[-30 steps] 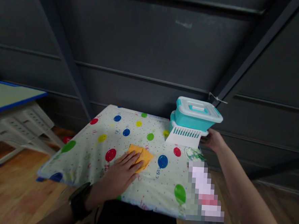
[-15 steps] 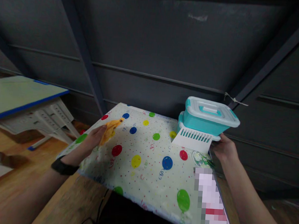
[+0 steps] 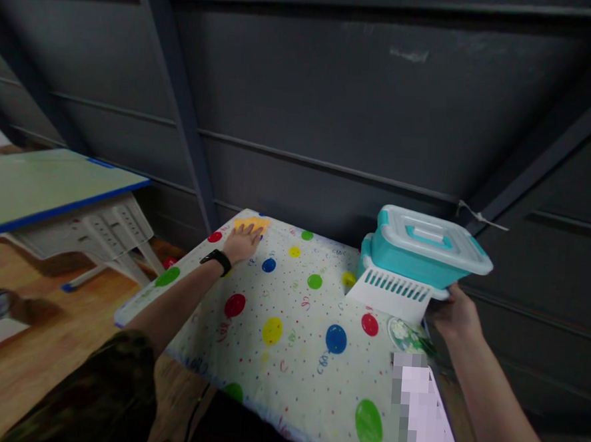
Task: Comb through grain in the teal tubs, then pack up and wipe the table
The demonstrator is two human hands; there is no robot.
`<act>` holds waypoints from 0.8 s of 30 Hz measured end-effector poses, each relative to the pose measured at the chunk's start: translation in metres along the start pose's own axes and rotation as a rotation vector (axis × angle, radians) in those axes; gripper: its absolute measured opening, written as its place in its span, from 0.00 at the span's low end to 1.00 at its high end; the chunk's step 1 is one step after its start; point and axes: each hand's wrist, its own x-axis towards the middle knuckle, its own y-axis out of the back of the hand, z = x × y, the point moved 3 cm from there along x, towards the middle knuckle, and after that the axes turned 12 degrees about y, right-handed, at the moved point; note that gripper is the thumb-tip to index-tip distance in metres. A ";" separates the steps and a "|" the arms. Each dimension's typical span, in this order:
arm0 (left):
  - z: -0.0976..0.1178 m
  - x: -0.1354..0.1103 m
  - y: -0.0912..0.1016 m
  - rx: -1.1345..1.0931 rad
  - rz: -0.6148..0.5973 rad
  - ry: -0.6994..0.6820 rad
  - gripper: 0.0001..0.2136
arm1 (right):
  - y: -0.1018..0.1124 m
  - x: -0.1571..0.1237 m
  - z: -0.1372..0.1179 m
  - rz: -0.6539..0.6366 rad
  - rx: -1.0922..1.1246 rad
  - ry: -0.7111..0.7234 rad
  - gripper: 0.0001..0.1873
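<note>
My left hand (image 3: 243, 243) lies flat, fingers spread, on a yellow-orange cloth (image 3: 251, 225) at the far left corner of the table (image 3: 290, 301). Part of the cloth is hidden under the palm. My right hand (image 3: 457, 315) grips the right end of a stacked teal storage box (image 3: 413, 258) from below and behind; some of its fingers are out of sight. The box has a white lid with a teal handle and sits above a white slotted holder (image 3: 391, 293) on the table's right side.
A round green-and-white floral item (image 3: 406, 334) and a blurred pinkish flat object (image 3: 422, 402) lie along the table's right edge. The dark panelled wall (image 3: 323, 96) stands behind. Another table with a blue edge (image 3: 60, 208) is at the left.
My left hand has moved away from me toward the far left corner with the cloth, going from a bunched grasp to a flat palm. My right hand stays at the box.
</note>
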 end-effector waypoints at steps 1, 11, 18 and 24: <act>0.005 -0.002 -0.004 0.016 -0.014 0.007 0.30 | -0.002 -0.003 -0.001 0.032 -0.001 -0.049 0.13; 0.102 -0.038 -0.020 0.032 -0.168 -0.171 0.31 | -0.015 0.002 0.009 0.251 0.181 0.089 0.12; 0.163 -0.062 -0.030 -0.029 -0.185 -0.304 0.30 | -0.008 0.018 0.001 0.141 0.134 0.133 0.07; 0.203 -0.076 -0.038 -0.074 -0.194 -0.360 0.30 | -0.010 0.028 -0.017 0.173 0.144 0.207 0.10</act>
